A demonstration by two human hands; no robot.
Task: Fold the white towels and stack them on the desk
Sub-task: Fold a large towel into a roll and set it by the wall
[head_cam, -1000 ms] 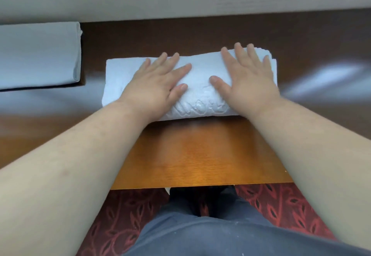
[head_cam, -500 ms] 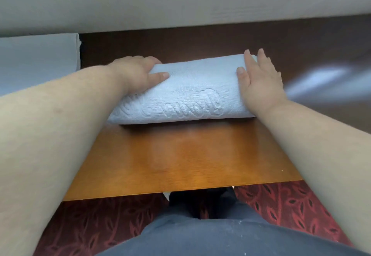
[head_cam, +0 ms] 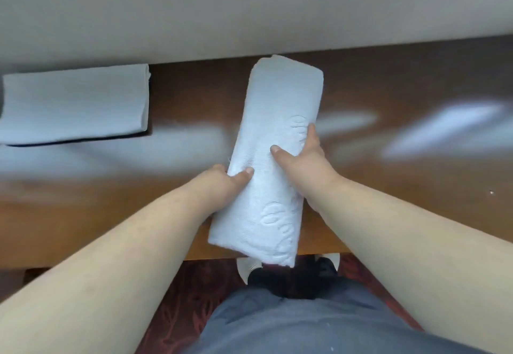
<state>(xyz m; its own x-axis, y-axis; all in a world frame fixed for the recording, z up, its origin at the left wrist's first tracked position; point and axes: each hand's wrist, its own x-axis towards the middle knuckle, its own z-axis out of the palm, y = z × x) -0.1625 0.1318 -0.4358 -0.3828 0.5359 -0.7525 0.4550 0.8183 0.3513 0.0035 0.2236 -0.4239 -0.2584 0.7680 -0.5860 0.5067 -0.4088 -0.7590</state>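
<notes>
Holding the folded towel (head_cam: pixel 273 142) from both sides: your left hand (head_cam: pixel 222 184) grips its left edge, thumb on top, and your right hand (head_cam: pixel 302 159) clamps the right edge. It's lengthwise over the desk (head_cam: pixel 388 187), its near end poking past the front edge. Another folded towel (head_cam: pixel 75 103) sits far left.

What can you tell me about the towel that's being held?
The towel is white terry cloth with embossed script, folded into a thick, long bundle. It points away from the person, its near end past the desk edge. The left hand grips its left side, the right hand its right.
</notes>
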